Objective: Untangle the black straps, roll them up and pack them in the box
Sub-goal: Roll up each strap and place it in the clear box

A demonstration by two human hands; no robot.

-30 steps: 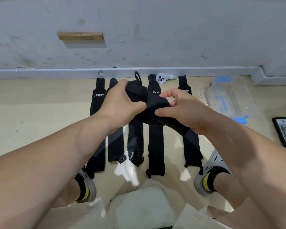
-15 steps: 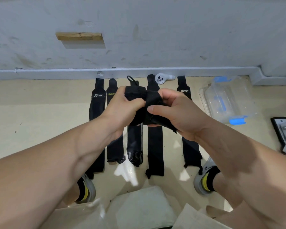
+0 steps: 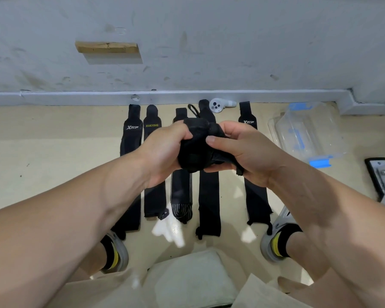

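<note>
Straps [image 3: 209, 196] are lying flat in a row of five on the floor [image 3: 53, 156], side by side, running from the foot of the wall [image 3: 209, 52] toward our feet. We are holding a sixth one, bunched into a roll [image 3: 193, 152], in the air above the middle of the row. Our left hand [image 3: 162, 152] is gripping the roll's left side, its fingers curling round the fabric and pressing together. Our right hand [image 3: 245, 150] is gripping the right side, its thumb [image 3: 218, 141] lying across the front of the roll and its fingers curling underneath, close together. A thin loop [image 3: 193, 110] is sticking up at the top of the roll. The box [image 3: 309, 132], clear plastic with a blue latch, is sitting on the floor to the right of the row, near the last strap and close to the wall; we cannot tell whether its lid is on. A white controller [image 3: 218, 105] is lying at the wall's foot, between the far ends of the fourth and fifth straps. We are wearing grey shoes [image 3: 267, 245] over black socks, and a pale cushion [image 3: 191, 281] is sitting between our feet.
</note>
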